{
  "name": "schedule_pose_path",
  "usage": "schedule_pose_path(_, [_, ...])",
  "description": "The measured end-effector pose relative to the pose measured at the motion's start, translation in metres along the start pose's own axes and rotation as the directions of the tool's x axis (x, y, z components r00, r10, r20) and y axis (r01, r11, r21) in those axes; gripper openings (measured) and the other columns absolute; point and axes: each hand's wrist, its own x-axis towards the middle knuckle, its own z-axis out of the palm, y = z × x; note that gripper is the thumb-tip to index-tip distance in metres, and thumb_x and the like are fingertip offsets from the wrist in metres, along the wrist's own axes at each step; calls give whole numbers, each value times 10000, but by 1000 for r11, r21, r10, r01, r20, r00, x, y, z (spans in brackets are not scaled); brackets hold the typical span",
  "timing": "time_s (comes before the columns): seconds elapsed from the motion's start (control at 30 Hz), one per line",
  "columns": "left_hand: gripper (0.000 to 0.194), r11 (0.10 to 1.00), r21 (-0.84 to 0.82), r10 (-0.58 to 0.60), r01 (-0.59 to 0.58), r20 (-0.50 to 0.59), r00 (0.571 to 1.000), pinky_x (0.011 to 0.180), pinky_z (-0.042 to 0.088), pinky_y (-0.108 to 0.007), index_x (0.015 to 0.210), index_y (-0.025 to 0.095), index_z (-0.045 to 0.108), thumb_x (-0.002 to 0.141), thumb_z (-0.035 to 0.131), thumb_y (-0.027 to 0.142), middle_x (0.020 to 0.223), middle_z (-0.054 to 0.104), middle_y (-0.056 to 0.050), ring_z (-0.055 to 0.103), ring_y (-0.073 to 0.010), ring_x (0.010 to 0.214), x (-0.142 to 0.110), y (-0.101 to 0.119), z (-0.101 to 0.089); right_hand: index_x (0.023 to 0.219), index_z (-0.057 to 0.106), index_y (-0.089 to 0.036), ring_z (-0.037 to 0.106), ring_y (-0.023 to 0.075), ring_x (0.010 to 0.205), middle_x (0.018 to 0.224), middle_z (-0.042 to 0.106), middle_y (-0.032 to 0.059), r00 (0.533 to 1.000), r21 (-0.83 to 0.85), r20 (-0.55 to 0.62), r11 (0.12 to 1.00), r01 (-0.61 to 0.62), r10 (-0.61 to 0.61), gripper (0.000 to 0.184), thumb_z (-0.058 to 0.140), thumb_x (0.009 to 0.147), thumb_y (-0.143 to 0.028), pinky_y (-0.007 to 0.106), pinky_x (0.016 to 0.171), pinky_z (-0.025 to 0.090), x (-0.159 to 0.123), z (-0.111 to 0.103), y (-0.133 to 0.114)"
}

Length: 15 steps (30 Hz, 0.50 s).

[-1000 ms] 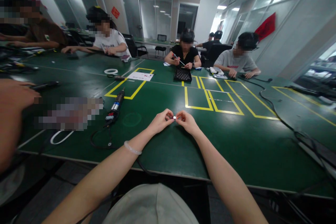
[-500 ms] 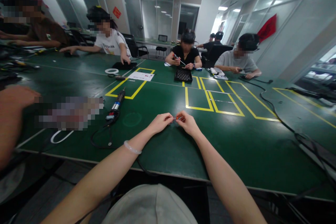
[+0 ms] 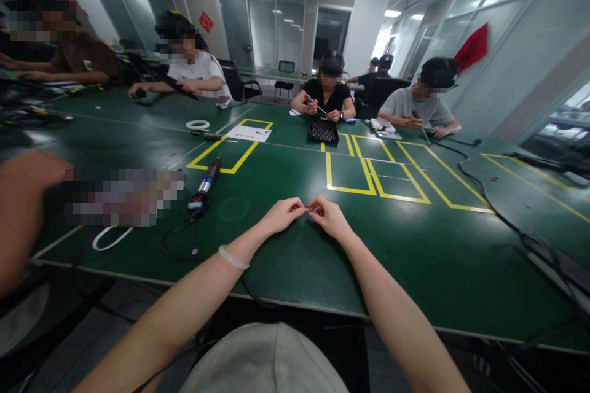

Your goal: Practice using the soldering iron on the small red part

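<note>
Close together over the green table [image 3: 286,270], my left hand [image 3: 284,214] and my right hand [image 3: 328,215] meet fingertip to fingertip. Between them sits a small orange and grey piece [image 3: 313,209], pinched by both hands. Most of it is hidden by the fingers, so its kind cannot be made out. Nearest to my left hand lies an electric screwdriver [image 3: 205,184] with a dark tip and a blue band, its cord trailing toward the front edge.
Yellow tape rectangles [image 3: 351,190] mark the tabletop beyond my hands. A tape roll [image 3: 198,125] and a paper sheet [image 3: 249,134] lie farther back. One person across works over a black tray [image 3: 322,132]. Another person's arm [image 3: 27,196] reaches in at left. Black cables [image 3: 479,181] run along the right.
The small piece turned between my fingertips: a bright white face showed before, orange shows now. My hands barely shifted. Across the table, a person at the left briefly set down a dark flat item.
</note>
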Motion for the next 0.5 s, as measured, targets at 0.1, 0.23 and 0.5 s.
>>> schedule_pose_path(0.1, [310, 1000, 10, -14, 14, -5, 1000, 628, 397, -251, 831, 193, 609, 875, 464, 464, 687, 622, 7, 564, -148, 651, -2, 3, 0, 918, 572, -215, 556, 131, 623, 851, 666, 6, 1000, 40, -11, 999, -5, 6, 141, 595, 779, -220, 257, 615, 432, 0, 0, 0])
schedule_pose_path(0.23, [297, 996, 84, -28, 32, -47, 999, 679, 424, -259, 942, 226, 606, 910, 405, 444, 808, 660, -6, 604, -160, 742, -3, 8, -6, 901, 564, -203, 551, 127, 619, 808, 645, 4, 999, 118, -35, 993, -27, 32, 137, 605, 778, -246, 253, 612, 436, 1, -1, 0])
schedule_pose_path(0.5, [357, 872, 475, -50, 115, -148, 988, 863, 433, -355, 1000, 236, 633, 910, 379, 471, 1036, 635, -61, 585, -238, 985, -37, 5, -67, 885, 569, -185, 525, 112, 596, 785, 630, 2, 996, 148, -34, 986, -75, 81, 139, 618, 770, -246, 237, 587, 407, 1, -1, 4])
